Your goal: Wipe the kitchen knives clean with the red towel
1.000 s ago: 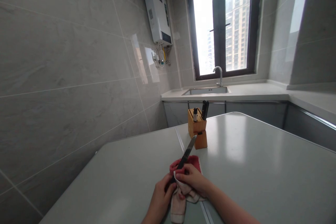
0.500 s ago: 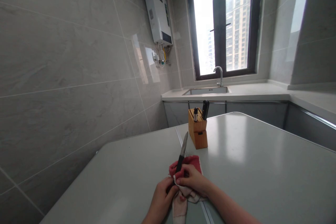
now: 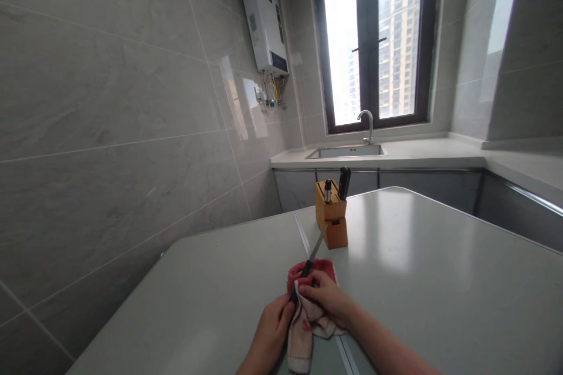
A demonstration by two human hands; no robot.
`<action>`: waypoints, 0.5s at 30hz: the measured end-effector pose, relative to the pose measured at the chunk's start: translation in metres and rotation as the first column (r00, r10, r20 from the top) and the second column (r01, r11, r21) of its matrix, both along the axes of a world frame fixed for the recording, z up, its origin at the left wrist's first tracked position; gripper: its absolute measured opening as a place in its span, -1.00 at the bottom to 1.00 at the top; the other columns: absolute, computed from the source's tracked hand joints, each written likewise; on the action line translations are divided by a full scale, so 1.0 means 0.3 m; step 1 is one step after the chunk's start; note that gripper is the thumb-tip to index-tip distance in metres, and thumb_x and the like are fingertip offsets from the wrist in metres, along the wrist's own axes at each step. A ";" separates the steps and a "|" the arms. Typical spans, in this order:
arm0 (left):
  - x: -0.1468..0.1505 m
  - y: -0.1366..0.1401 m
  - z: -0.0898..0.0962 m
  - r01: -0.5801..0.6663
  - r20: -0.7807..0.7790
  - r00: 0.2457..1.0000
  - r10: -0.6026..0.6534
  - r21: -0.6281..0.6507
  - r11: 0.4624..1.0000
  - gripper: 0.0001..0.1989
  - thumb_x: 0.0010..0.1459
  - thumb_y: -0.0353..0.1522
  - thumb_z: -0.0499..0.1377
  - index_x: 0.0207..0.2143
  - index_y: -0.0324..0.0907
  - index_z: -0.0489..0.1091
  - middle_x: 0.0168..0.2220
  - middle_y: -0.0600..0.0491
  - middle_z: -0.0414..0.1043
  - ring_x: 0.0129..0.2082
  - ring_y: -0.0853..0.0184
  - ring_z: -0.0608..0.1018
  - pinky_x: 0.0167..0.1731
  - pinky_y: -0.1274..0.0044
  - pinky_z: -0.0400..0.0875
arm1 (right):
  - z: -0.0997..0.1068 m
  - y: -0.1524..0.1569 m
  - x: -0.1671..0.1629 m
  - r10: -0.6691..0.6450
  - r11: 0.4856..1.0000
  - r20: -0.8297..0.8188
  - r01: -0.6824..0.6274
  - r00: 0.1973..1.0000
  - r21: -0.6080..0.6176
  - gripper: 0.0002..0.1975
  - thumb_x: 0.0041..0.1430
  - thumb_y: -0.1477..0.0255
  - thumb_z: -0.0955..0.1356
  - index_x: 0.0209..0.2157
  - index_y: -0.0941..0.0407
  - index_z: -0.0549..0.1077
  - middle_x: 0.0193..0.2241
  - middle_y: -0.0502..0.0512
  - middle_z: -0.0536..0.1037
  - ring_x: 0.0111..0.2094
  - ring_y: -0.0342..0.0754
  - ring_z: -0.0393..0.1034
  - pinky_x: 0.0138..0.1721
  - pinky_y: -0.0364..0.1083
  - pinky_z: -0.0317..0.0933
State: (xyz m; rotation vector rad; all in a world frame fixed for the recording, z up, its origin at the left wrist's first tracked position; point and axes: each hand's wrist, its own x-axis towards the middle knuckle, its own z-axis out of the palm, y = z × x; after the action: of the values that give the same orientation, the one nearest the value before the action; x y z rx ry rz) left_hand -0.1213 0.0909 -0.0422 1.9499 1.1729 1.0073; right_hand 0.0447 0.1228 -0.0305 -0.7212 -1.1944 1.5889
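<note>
My left hand (image 3: 273,328) is closed on the lower end of the black handle of a kitchen knife (image 3: 307,268). The blade slants up and to the right, its tip in front of the wooden knife block (image 3: 337,234). A red and white cloth (image 3: 301,337) is bunched round the handle and hangs down toward me. My right hand (image 3: 324,296) pinches the cloth against the handle, fingers closed. Part of the handle is hidden by the cloth and fingers.
The knife block stands on the pale table (image 3: 211,299), with a black-handled knife (image 3: 344,183) and another handled tool (image 3: 328,191) in its slots. Behind are a counter (image 3: 431,152), a sink (image 3: 347,152) and a faucet (image 3: 370,126). A tiled wall (image 3: 132,99) runs along the left.
The knife has tilted further right and its tip now overlaps the block. My left hand has shifted slightly, showing more of the handle's end.
</note>
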 end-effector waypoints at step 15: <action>0.000 -0.004 -0.005 -0.043 0.098 0.994 0.053 -0.095 0.995 -0.46 0.22 -0.10 -0.19 -0.42 -0.31 0.38 -0.48 -0.01 0.37 -0.46 0.34 0.32 -0.41 0.57 0.23 | -0.015 0.032 -0.004 -0.124 0.987 -0.324 0.083 0.938 -0.137 -0.75 -0.12 0.31 0.45 -0.41 0.17 0.45 -0.46 0.02 0.51 -0.40 -0.11 0.38 -0.29 -0.11 0.24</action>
State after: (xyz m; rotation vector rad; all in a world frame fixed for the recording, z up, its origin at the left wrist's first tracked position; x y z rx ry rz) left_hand -0.1212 0.0897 -0.0436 1.7862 1.1936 1.0450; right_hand 0.0435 0.1323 -0.0350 -0.5547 -0.8073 1.6279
